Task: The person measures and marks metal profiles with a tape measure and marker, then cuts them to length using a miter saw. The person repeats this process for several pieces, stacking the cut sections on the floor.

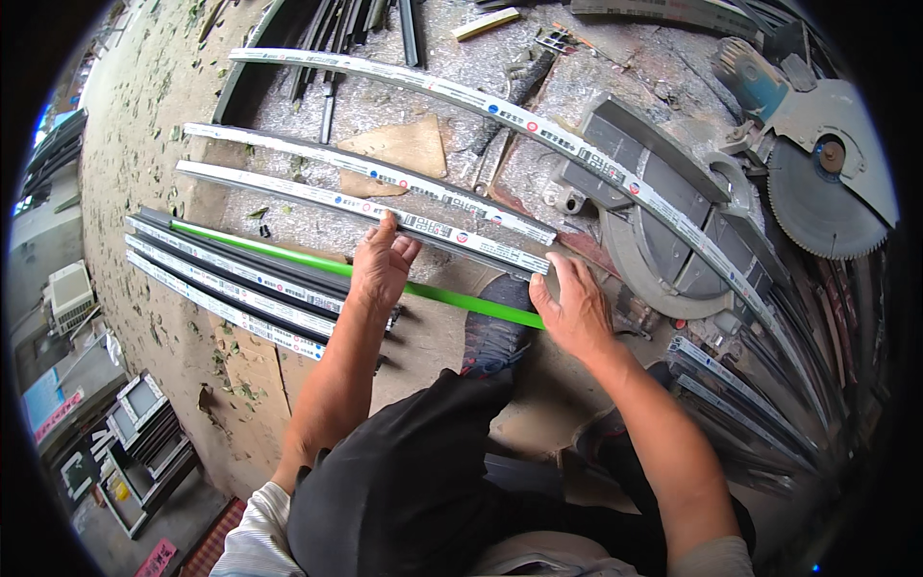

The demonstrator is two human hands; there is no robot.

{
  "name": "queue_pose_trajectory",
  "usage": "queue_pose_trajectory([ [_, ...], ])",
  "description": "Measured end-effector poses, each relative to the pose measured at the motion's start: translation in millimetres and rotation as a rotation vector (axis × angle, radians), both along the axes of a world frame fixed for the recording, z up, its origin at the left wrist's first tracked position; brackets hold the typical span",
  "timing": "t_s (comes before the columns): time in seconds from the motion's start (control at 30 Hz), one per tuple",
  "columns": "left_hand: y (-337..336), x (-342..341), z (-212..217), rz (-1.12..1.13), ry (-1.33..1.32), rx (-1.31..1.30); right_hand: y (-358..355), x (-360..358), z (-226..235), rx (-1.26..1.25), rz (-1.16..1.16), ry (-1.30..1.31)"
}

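From my remote feed, my left hand [382, 264] and right hand [575, 310] lay unclenched, pressing the nearest white-taped aluminium strip [365, 209] on the floor [144, 125], where, I judged, its cut end could nick fingers, the mitre saw [769, 163] beyond.

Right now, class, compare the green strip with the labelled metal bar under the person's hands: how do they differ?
The green strip is plain, bright and thin; the metal bar is silver-grey, wider, and carries a printed label band. The left hand and right hand touch the bar; the strip passes beneath them, partly hidden by the left hand and a shoe. Both are long, narrow and lie roughly parallel on the ground.
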State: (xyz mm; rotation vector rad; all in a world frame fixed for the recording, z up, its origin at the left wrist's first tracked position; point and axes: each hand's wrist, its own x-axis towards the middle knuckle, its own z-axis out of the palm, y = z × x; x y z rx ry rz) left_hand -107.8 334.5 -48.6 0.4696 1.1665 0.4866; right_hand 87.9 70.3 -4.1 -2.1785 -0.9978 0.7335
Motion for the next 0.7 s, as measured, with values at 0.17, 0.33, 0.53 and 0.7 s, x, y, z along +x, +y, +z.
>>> queue_pose_trajectory([
  [0.17,-6.1,6.1,16.4,0.015,-0.104,0.012,12.4,3.8,-20.3,-0.002,-0.184,0.465],
  [0.33,-7.7,0.7,16.0,0.009,-0.119,0.055,10.3,3.0,-25.6,0.05,-0.31,0.815],
  [0.53,-9.1,3.4,22.8,-0.006,-0.131,0.094,10.8,2.9,-15.2,0.078,-0.338,0.816],
  [0.7,-10.2,6.4,27.6,0.03,-0.134,0.112,15.8,4.4,1.6,0.076,-0.35,0.835],
])
